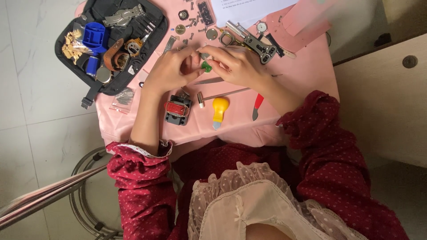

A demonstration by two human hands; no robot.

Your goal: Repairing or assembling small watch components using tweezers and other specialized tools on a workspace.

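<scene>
Head view: both hands — left hand [171, 69], right hand [238, 66] — pinch a small green piece [206, 66] above the pink counter [311, 71] (cluttered with loose screws [192, 23]); a slip could lose it among them.

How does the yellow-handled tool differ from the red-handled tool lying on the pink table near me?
The yellow bulb-handled tool has a fat, rounded handle; the red flat-handled tool has a slim, narrow one. The yellow tool ends in a short, pale tip, the red one in a longer dark blade. The yellow tool lies nearly straight toward the person, the red one slanted. Both rest untouched on the pink table, tips toward its near edge.
</scene>
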